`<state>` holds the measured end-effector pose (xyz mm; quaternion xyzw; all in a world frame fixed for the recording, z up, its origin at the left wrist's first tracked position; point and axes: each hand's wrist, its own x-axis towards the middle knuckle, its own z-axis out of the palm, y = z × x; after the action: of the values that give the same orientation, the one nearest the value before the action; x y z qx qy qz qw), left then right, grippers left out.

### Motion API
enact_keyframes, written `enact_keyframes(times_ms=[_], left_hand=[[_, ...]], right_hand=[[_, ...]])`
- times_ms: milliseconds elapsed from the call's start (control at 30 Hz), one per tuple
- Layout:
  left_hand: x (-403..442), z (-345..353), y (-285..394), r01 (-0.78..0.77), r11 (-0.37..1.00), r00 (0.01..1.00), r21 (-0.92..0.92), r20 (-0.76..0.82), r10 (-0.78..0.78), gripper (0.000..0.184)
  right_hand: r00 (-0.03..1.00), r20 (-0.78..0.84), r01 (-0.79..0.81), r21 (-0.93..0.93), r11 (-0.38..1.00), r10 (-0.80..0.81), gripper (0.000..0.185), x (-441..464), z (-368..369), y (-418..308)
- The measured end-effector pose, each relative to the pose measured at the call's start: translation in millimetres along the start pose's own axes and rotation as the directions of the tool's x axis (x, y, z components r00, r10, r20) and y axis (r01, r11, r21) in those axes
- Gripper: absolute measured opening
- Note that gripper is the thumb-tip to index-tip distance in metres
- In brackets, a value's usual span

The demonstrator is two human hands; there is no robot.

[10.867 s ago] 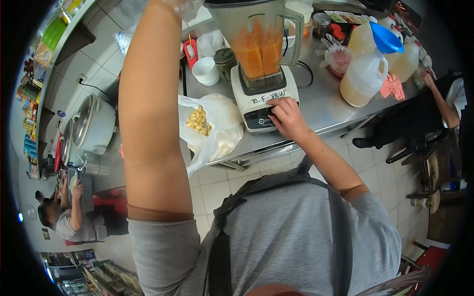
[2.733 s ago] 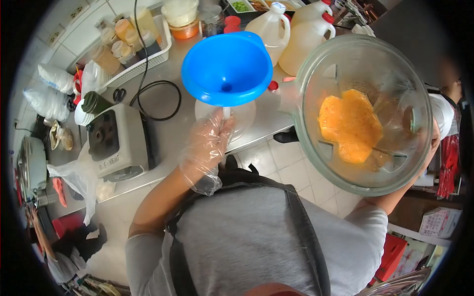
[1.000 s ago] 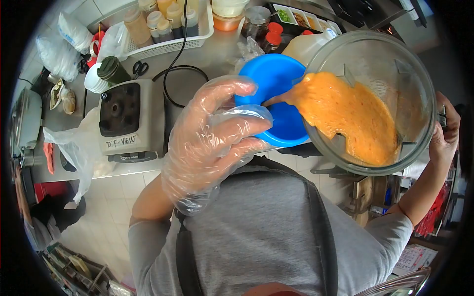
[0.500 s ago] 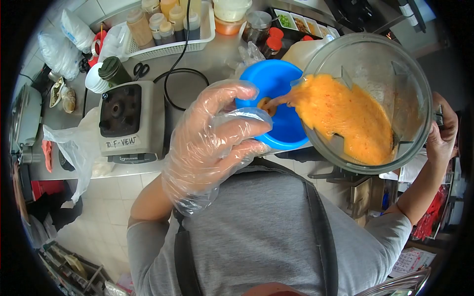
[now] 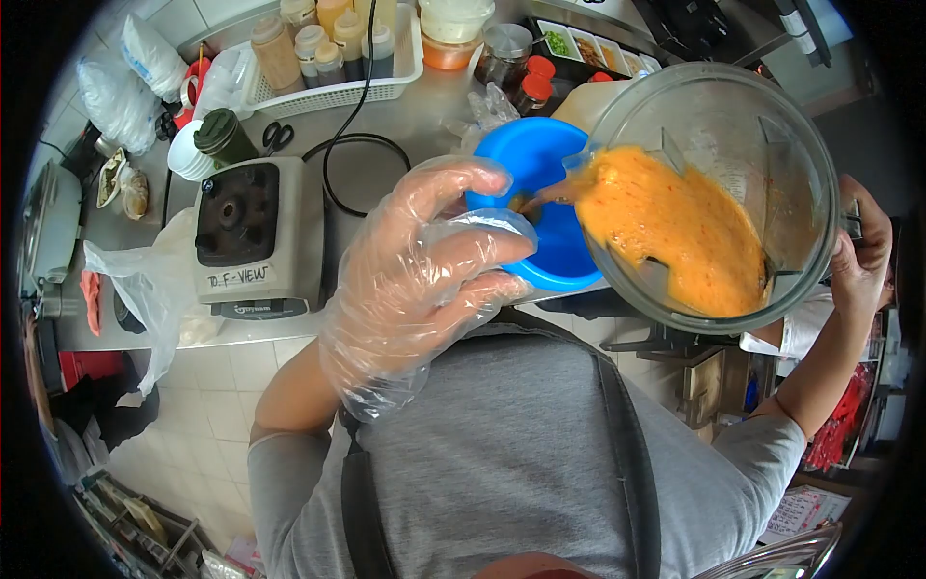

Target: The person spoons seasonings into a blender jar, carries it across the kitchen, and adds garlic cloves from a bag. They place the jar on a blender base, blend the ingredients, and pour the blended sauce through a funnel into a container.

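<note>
My right hand [image 5: 861, 251], bare, grips the handle of a clear blender jar [image 5: 772, 106] at the right. The jar is tilted left, and a thick orange sauce [image 5: 670, 227] lies along its lower side and runs out at the spout. A narrow stream falls into a blue bowl [image 5: 567, 236] below it. My left hand [image 5: 424, 261], in a loose clear plastic glove, curls its fingers around the bowl's left rim, with gaps between them. Fingers hide part of that rim and of the stream.
A blender base [image 5: 256, 236] stands on the steel counter, with its black cord [image 5: 357, 140] coiled behind. Behind are a white basket [image 5: 395, 87] of bottles, red-capped jars [image 5: 533, 89], scissors [image 5: 278, 137] and a tray of toppings [image 5: 588, 46]. A plastic bag [image 5: 145, 275] hangs over the front edge.
The stream from the spout looks thinner and darker, and the sauce in the jar has shifted slightly. Both hands, the jar and the bowl stay nearly in place.
</note>
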<state>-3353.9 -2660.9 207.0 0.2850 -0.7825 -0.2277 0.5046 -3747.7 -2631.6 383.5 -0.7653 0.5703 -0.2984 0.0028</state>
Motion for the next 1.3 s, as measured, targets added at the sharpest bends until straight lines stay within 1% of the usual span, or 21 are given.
enact_keyframes(times_ms=[167,267,333,367,433,467,533,667,733,833,900,1000,1067,1100,1167,1300], left_hand=[[0.1,-0.6,1.1,0.022,1.0,1.0,-0.011,0.007,-0.022,0.028],[0.1,-1.1,0.7,0.022,1.0,1.0,-0.009,0.011,-0.022,0.027],[0.6,-2.2,0.9,0.022,1.0,1.0,-0.007,0.016,-0.021,0.027],[0.7,-2.5,1.0,0.021,1.0,1.0,-0.005,0.021,-0.021,0.027],[0.5,-2.1,1.2,0.03,0.999,0.999,-0.011,0.021,-0.029,0.027],[0.3,-2.0,1.1,0.038,0.999,0.999,-0.016,0.02,-0.037,0.026],[0.1,-2.2,1.1,0.035,0.999,0.999,-0.011,0.022,-0.035,0.027],[0.2,-2.4,0.2,0.02,1.0,1.0,-0.006,0.021,-0.02,0.027],[-0.1,-2.5,0.2,0.024,1.0,0.999,-0.008,0.023,-0.024,0.027],[-2.9,-3.6,-2.3,0.028,1.0,0.999,-0.014,0.041,-0.028,0.029],[-3.1,-3.5,-2.6,0.029,0.999,0.998,-0.016,0.058,-0.028,0.031],[-1.1,-3.0,1.3,0.048,0.999,0.998,-0.015,0.035,-0.047,0.028],[0.3,-4.3,2.5,0.041,0.999,0.998,0.02,0.038,-0.042,0.03],[0.0,-4.2,2.5,0.035,0.999,0.999,0.015,0.041,-0.036,0.03],[-0.5,-4.3,2.3,0.048,0.998,0.998,0.037,0.037,-0.05,0.033],[0.4,-5.1,0.7,0.022,0.998,0.999,0.065,0.045,-0.025,0.035]], right_hand=[[1.0,0.011,0.015,-0.006,1.0,-0.015,0.075,-0.6,-2.3,0.8],[0.999,-0.01,0.031,0.026,0.999,-0.031,0.076,-1.9,-1.0,0.0],[0.994,-0.011,0.112,-0.054,0.992,-0.113,0.076,-2.8,-0.6,-1.0],[0.994,-0.011,0.112,-0.054,0.992,-0.113,0.076,-4.1,-1.4,-0.7],[0.995,0.104,-0.005,0.055,0.998,-0.001,0.075,-7.0,-3.5,0.8],[0.995,0.104,-0.005,0.055,0.998,-0.001,0.075,-8.6,-2.4,1.8],[0.999,0.042,0.003,0.071,0.997,-0.006,0.073,-12.8,1.9,5.4],[1.0,-0.015,-0.016,0.123,0.992,0.018,0.073,-20.2,4.0,14.0],[0.998,-0.063,0.022,0.11,0.994,-0.015,0.073,-23.0,3.9,18.9],[0.998,-0.063,0.014,0.172,0.985,-0.003,0.072,-27.3,-2.7,28.1],[0.999,-0.049,0.002,0.176,0.984,0.007,0.071,-29.0,-5.9,32.1],[0.999,-0.04,0.002,0.173,0.985,0.005,0.072,-29.0,-1.2,27.3],[0.988,-0.155,0.05,0.144,0.988,-0.027,0.074,-31.5,6.9,20.2],[0.987,-0.159,0.046,0.137,0.989,-0.024,0.074,-32.7,7.5,17.1],[0.999,-0.037,-0.013,0.167,0.986,0.019,0.076,-35.0,8.3,11.0],[0.997,-0.071,-0.031,0.146,0.989,0.042,0.079,-34.9,18.8,-11.0]])
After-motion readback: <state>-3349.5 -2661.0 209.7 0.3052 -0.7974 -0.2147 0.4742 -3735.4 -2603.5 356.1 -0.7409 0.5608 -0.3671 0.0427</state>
